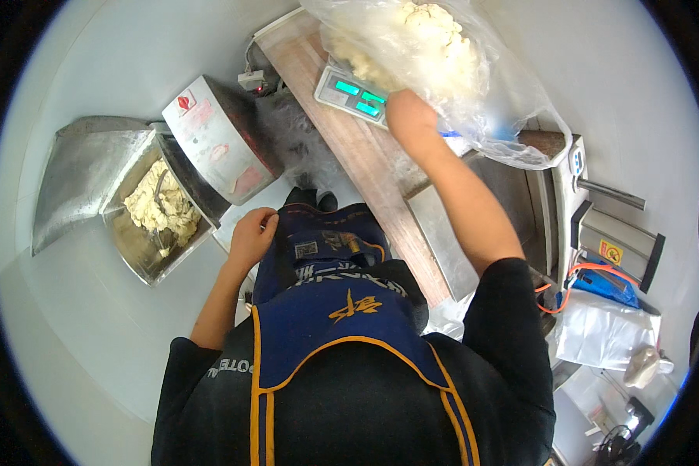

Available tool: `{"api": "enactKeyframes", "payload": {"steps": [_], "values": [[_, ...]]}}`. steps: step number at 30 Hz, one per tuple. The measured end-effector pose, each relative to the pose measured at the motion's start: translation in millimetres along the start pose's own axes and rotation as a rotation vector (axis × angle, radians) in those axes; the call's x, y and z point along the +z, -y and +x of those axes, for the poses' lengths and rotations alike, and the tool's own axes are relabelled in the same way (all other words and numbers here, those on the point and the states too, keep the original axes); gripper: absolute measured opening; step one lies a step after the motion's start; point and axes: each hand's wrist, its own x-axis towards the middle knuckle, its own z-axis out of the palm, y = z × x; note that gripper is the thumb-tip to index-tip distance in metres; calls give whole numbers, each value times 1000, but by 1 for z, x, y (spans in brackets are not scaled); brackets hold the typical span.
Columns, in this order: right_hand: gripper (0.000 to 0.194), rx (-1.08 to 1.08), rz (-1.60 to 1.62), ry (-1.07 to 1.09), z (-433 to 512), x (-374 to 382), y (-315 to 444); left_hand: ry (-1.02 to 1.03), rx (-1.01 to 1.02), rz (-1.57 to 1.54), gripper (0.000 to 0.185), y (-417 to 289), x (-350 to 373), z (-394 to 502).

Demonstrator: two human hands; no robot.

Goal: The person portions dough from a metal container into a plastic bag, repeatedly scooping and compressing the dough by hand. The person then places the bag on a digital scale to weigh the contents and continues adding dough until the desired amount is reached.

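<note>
My right hand [412, 121] reaches over the right end of a digital scale [333, 100], at its lit green display panel. Its fingertips are hidden under the hand, so I cannot tell whether they press or grip anything. Just behind it, a large clear plastic bag [504, 76] holds a lumpy mass of pale dough [442, 46]; the bag covers the rest of the scale. My left hand [253, 236] hangs low beside the navy apron [326, 317], fingers loosely curled and no object visible in it.
At left, a metal dough mixer [224, 148] has its bowl [122, 233] tipped, with dough [166, 204] around the mixing arm. The wooden worktop [378, 192] runs diagonally ahead. A machine with metal rails [614, 239], an orange hose [603, 267] and white plastic sheeting [606, 332] are at right.
</note>
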Motion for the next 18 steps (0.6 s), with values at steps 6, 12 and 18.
{"api": "enactKeyframes", "payload": {"steps": [6, 12, 18], "values": [[21, -194, -144, -11, 27, -2, -1, -34, -57, -67, 27, 8, 3, -9], [19, -366, -293, -45, 38, -4, -1, -56, -97, -90, 25, 23, 11, -25], [18, -332, -203, -51, 41, -3, 2, -87, -88, -106, 25, 29, 13, -34]]}}
